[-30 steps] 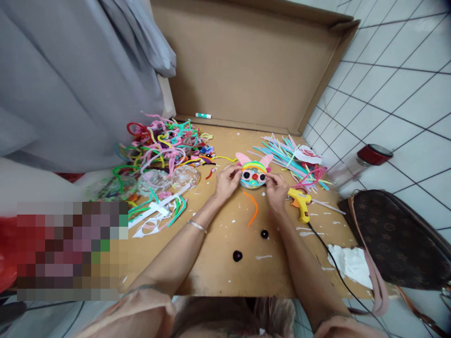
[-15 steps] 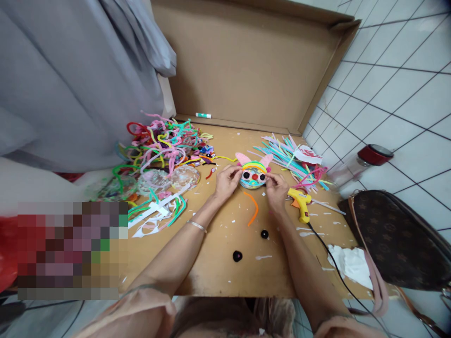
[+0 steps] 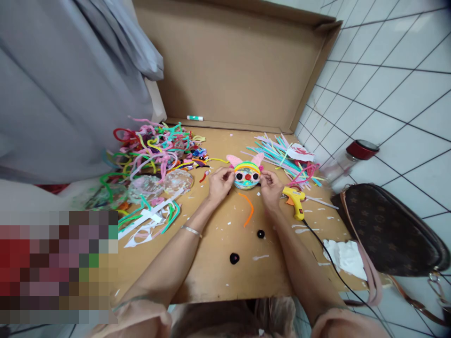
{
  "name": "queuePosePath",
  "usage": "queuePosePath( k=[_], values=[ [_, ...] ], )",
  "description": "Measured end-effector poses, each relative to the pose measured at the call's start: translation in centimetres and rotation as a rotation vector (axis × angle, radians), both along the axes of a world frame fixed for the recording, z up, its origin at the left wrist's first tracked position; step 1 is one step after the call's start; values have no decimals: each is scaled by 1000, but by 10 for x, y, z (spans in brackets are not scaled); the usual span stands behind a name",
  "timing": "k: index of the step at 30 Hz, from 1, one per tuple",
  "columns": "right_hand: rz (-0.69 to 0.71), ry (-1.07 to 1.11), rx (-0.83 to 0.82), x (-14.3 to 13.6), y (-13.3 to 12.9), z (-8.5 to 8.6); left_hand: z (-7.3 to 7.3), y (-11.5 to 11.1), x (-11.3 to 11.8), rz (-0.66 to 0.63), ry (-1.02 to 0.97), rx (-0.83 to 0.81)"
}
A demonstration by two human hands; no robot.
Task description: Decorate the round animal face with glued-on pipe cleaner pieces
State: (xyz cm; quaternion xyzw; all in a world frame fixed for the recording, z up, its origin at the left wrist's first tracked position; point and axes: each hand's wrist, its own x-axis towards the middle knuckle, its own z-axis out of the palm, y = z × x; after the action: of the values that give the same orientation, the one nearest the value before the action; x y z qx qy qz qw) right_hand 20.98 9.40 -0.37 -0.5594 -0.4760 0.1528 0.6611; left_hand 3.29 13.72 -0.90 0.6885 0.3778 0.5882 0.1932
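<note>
Between my hands is a small round animal-face craft (image 3: 247, 183) with pink ears, black eyes on pale rounds, a red nose and a striped green, yellow and orange band. My left hand (image 3: 221, 183) pinches its left edge with thumb and finger. On the opposite edge, my right hand (image 3: 271, 191) holds it in the same kind of pinch. Just below the craft lies a curved orange pipe cleaner (image 3: 251, 210). Two small black round pieces (image 3: 260, 234) rest nearer the table's front edge. A yellow glue gun (image 3: 298, 203) lies right of my right hand.
A tangled heap of coloured pipe cleaners (image 3: 155, 150) sits at the left, with clear plastic rounds (image 3: 179, 181) beside it. Straight pipe cleaners (image 3: 273, 152) lie back right. A brown bag (image 3: 394, 230), crumpled tissue (image 3: 345, 259) and red-lidded bottle (image 3: 362, 150) line the right. Cardboard (image 3: 232, 61) stands behind.
The whole view has shifted slightly, so things appear a little further left. Both hands keep their pinch on the craft, and nothing has been let go.
</note>
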Motion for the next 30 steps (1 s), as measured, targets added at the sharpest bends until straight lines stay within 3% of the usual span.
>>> queuePosePath(
  k=[9, 20, 24, 30],
  values=[
    [30, 139, -14, 1, 6, -1, -6, 3, 0, -32, -59, -96],
    [90, 215, 3, 2, 11, 0, -1, 0, -1, -37, -56, -174],
    [101, 134, -8, 5, 9, -3, -1, 1, -2, -47, -56, -169],
    [19, -169, 38, 4, 0, -1, -6, 3, -1, -39, -59, -133]
  ],
)
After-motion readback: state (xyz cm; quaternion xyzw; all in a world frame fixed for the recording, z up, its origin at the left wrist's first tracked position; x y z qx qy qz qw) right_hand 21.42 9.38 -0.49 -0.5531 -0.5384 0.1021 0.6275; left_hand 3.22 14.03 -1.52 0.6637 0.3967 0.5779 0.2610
